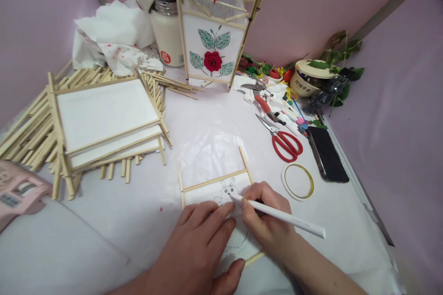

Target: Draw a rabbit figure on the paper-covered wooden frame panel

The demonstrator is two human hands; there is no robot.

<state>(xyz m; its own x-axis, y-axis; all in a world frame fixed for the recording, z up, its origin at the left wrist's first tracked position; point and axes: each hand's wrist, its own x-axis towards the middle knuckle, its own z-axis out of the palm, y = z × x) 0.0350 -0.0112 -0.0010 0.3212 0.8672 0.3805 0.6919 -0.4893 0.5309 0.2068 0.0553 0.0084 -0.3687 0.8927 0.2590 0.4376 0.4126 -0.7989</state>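
A white marker pen [287, 215] is pinched in my right hand [268, 214], its tip touching the face of a line-drawn rabbit [229, 190]. The drawing is on white textured paper [197, 197] stretched in a small frame of wooden sticks [214, 180]. My left hand [204, 244] lies flat over the lower left of the paper, fingers extended and thumb apart, pressing on it. Both hands cover much of the rabbit's body and the frame's sides.
Red-handled scissors [286, 145], a tape roll [297, 181], a phone [328, 153] and pruning shears [265, 103] lie to the right. Stacked blank frames [107, 110] rest on wooden sticks at left. Behind stand a rose-decorated frame [212, 50] and a cream flask [168, 32].
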